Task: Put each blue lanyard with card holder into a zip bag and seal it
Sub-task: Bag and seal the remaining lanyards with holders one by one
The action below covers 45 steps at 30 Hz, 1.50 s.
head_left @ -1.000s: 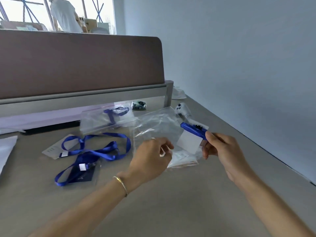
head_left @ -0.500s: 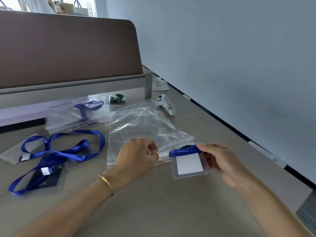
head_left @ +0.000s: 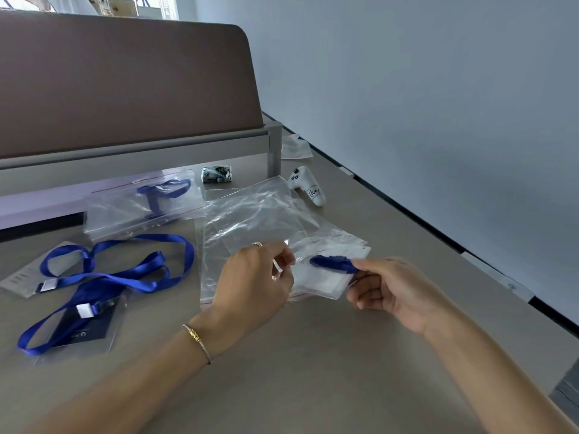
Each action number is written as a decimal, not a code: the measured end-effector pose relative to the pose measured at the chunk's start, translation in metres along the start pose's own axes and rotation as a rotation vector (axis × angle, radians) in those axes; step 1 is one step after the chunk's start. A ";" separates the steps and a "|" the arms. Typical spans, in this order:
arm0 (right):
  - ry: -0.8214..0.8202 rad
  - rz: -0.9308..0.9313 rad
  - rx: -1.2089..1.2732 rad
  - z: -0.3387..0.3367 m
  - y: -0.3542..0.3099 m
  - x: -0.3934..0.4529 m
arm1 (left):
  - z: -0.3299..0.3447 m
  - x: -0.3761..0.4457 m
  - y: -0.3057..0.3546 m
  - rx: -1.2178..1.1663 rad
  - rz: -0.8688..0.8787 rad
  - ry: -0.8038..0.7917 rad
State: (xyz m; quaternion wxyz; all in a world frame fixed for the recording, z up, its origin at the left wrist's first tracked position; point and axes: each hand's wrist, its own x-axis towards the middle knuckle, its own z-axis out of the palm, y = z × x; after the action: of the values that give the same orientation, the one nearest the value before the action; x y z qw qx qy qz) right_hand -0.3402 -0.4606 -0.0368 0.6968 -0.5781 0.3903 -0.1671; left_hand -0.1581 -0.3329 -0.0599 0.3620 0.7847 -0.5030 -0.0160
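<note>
- My left hand (head_left: 257,277) pinches the near edge of the top zip bag (head_left: 266,220) at centre frame, fingers clamped on the plastic; I judge that is to lift one lip and keep the mouth open.
- My right hand (head_left: 388,292) has its fingers curled round the bunched blue lanyard (head_left: 333,264), with the card holder (head_left: 322,281) hanging from it at the bag's mouth. I take it the strap is gathered tight so it goes in as one bundle.
- Whether the holder is already partly inside the bag or just lying over its edge I cannot tell (clear plastic on clear plastic).
- The bag rests on a small pile of further bags, so spares seem to be at hand.
- At upper left of centre, another bag (head_left: 141,208) on the table (head_left: 313,371) already holds a blue lanyard; I cannot see if its zip is closed.
- At lower left, two more lanyards (head_left: 119,270) with holders lie loose and tangled, not yet bagged.
- Behind sit a white controller (head_left: 308,186) and a small packet (head_left: 216,174) (neither matters here).
</note>
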 end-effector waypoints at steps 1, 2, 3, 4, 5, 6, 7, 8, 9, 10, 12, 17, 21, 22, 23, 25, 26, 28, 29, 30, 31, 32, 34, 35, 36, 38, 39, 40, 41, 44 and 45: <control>-0.002 -0.004 0.003 0.002 -0.001 0.002 | 0.000 -0.001 0.001 -0.003 0.005 -0.004; -0.001 -0.006 0.002 0.003 -0.001 0.004 | 0.000 -0.002 0.002 -0.007 0.010 -0.011; -0.002 -0.005 -0.006 0.005 -0.001 0.006 | 0.000 -0.003 0.003 -0.011 0.016 -0.018; -0.002 -0.002 -0.018 0.007 -0.002 0.008 | -0.001 -0.004 0.004 -0.018 0.024 -0.026; -0.003 0.002 -0.033 0.010 -0.003 0.010 | -0.001 -0.005 0.005 -0.023 0.033 -0.034; -0.003 0.007 -0.051 0.013 -0.004 0.011 | -0.001 -0.006 0.006 -0.029 0.045 -0.039; -0.001 0.011 -0.072 0.016 -0.005 0.013 | -0.001 -0.006 0.007 -0.033 0.059 -0.042; 0.003 0.015 -0.089 0.019 -0.005 0.015 | -0.001 -0.007 0.007 -0.035 0.072 -0.043; 0.011 0.017 -0.101 0.023 -0.005 0.017 | 0.000 -0.007 0.007 -0.037 0.083 -0.044; 0.016 0.014 -0.118 0.027 -0.005 0.018 | 0.000 -0.008 0.007 -0.041 0.093 -0.044; 0.045 0.003 -0.181 0.035 -0.003 0.021 | 0.001 -0.008 0.006 -0.042 0.110 -0.044; 0.272 -0.158 -0.676 0.037 0.008 0.030 | -0.001 -0.010 0.004 -0.028 0.089 -0.051; 0.636 -0.236 -1.204 0.014 0.013 0.024 | -0.007 -0.010 0.000 0.013 0.051 -0.050; 0.684 -0.224 -1.243 0.009 0.013 0.023 | -0.008 -0.011 -0.002 0.036 0.045 -0.048; 0.705 -0.228 -1.240 0.006 0.012 0.023 | -0.010 -0.011 -0.004 0.066 0.044 -0.044; 0.675 -0.292 -1.160 0.003 0.013 0.026 | -0.015 -0.013 -0.008 0.154 0.051 -0.035; 0.632 -0.342 -1.095 0.004 0.014 0.027 | -0.018 -0.014 -0.010 0.205 0.042 -0.040; 0.554 -0.416 -0.919 0.007 0.015 0.030 | -0.027 -0.016 -0.015 0.288 -0.036 -0.068; 0.528 -0.422 -0.820 0.010 0.014 0.030 | -0.032 -0.018 -0.018 0.308 -0.093 -0.083; 0.497 -0.418 -0.712 0.012 0.012 0.031 | -0.036 -0.019 -0.021 0.311 -0.140 -0.091; 0.458 -0.410 -0.595 0.015 0.010 0.031 | -0.039 -0.020 -0.023 0.288 -0.167 -0.091; 0.423 -0.404 -0.486 0.018 0.009 0.031 | -0.042 -0.021 -0.025 0.233 -0.185 -0.080; 0.393 -0.407 -0.358 0.022 0.006 0.030 | -0.045 -0.022 -0.024 -0.004 -0.255 -0.050; 0.390 -0.414 -0.340 0.022 0.004 0.030 | -0.046 -0.021 -0.024 -0.168 -0.317 -0.029; 0.387 -0.421 -0.338 0.023 0.003 0.029 | -0.047 -0.018 -0.026 -0.335 -0.387 0.001; 0.369 -0.432 -0.331 0.025 0.000 0.029 | -0.048 -0.012 -0.030 -0.640 -0.522 0.057; 0.356 -0.433 -0.312 0.026 -0.002 0.029 | -0.049 -0.009 -0.032 -0.770 -0.576 0.079; 0.342 -0.429 -0.282 0.027 -0.004 0.029 | -0.050 -0.006 -0.033 -0.877 -0.613 0.097; 0.329 -0.426 -0.242 0.029 -0.008 0.029 | -0.053 -0.003 -0.033 -0.961 -0.626 0.114; 0.325 -0.434 -0.094 0.034 -0.019 0.033 | -0.060 0.008 -0.032 -1.094 -0.567 0.163; 0.334 -0.444 -0.049 0.037 -0.024 0.033 | -0.065 0.012 -0.031 -1.116 -0.533 0.183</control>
State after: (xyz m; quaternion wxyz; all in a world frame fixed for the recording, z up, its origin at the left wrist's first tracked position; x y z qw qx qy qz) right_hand -0.2870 -0.4650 -0.0252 0.5550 -0.6306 0.3672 -0.3993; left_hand -0.1029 -0.2994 -0.0256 0.7424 0.5742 -0.1728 -0.2987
